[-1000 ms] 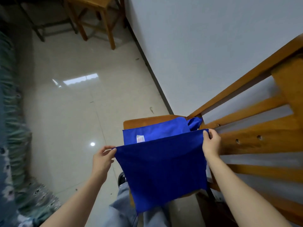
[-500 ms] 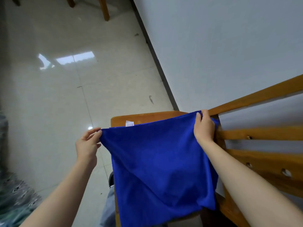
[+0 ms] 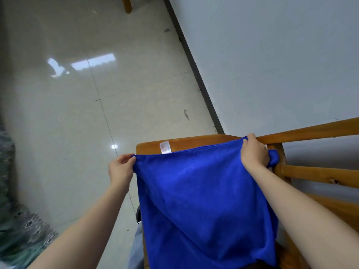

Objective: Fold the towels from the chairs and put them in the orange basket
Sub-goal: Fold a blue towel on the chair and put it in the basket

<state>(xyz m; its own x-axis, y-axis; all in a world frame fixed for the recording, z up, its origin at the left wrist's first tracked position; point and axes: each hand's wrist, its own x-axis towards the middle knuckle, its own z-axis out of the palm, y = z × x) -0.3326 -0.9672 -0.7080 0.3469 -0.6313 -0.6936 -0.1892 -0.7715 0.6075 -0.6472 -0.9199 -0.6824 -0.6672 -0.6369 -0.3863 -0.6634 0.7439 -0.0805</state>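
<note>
Blue towel (image 3: pixel 204 200) spread over the wooden chair (image 3: pixel 194 141), its top edge running just short of the seat's far edge, a strip of bare wood showing beyond it. The cloth falls from that edge toward the camera in loose diagonal folds; its lower edge is cut off by the frame. A white label (image 3: pixel 165 147) stands up from the top edge and lies against the wood. Left hand (image 3: pixel 120 168) pinches the towel's left top corner, thumb and fingers closed together on the hem, just off the seat's left side. Right hand (image 3: pixel 254 152) grips the right top corner, fingers curled over the cloth at the point where the seat meets the back post; a small wad of blue pokes out past the hand on the right, against the post. Both forearms are bare and reach in from the bottom of the frame. The chair's back rails run off to the right. A grey trouser leg (image 3: pixel 137 249) shows below the seat's left edge. Pale glossy tiled floor (image 3: pixel 77 123) lies to the left, with window glare on it. A white wall (image 3: pixel 272 65) with dark skirting (image 3: pixel 196 70) lies behind. A patterned rug (image 3: pixel 23 235) sits at bottom left. One wooden leg (image 3: pixel 127 4) of other furniture shows at the top edge.
</note>
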